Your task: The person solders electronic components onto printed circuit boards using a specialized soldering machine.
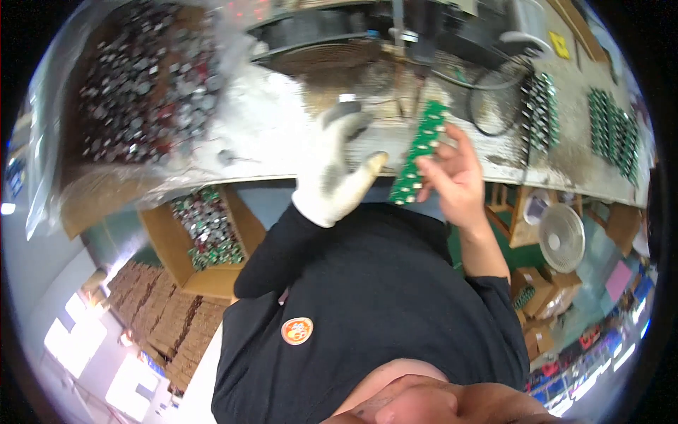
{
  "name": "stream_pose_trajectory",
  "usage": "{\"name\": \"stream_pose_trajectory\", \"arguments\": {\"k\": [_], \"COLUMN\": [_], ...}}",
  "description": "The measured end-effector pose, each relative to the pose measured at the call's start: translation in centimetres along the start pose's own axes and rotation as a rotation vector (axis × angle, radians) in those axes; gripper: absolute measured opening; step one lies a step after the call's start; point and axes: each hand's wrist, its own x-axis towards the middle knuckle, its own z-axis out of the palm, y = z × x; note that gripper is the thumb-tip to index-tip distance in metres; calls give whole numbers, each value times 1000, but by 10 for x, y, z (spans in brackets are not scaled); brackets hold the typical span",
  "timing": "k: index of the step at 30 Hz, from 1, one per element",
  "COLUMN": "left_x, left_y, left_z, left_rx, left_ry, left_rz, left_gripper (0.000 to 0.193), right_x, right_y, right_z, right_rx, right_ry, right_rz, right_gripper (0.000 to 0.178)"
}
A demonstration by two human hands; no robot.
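Note:
My right hand, bare, grips a long green circuit board strip between thumb and fingers. Small pale components dot the strip, which is tilted over the front edge of the bench. To its left is my left hand, in a white glove with grey and yellowish fingertips. Its thumb stands well apart from the fingers, and I see nothing between them. Just beyond those fingertips shows a small white piece; whether it touches the glove I cannot tell.
A plastic-lined box of small parts stands at the left of the workbench. More green boards lie in rows at the right, near a dark cable. Below the bench are a cardboard box of parts and a fan.

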Motion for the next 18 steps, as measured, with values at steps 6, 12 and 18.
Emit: {"name": "stream_pose_trajectory", "arguments": {"k": [6, 12, 18], "left_x": [-25, -47, -38], "left_y": [25, 4, -33], "left_z": [-46, -109, -110], "left_rx": [-27, 304, 471], "left_ry": [111, 193, -24], "left_rz": [9, -286, -43], "left_gripper": [31, 32, 27], "right_x": [5, 10, 9], "right_y": [-5, -1, -1], "right_z": [2, 2, 5], "right_rx": [-118, -95, -80], "right_ry": [52, 31, 34], "right_rz": [-70, -59, -42], "right_gripper": [61, 65, 66]}}
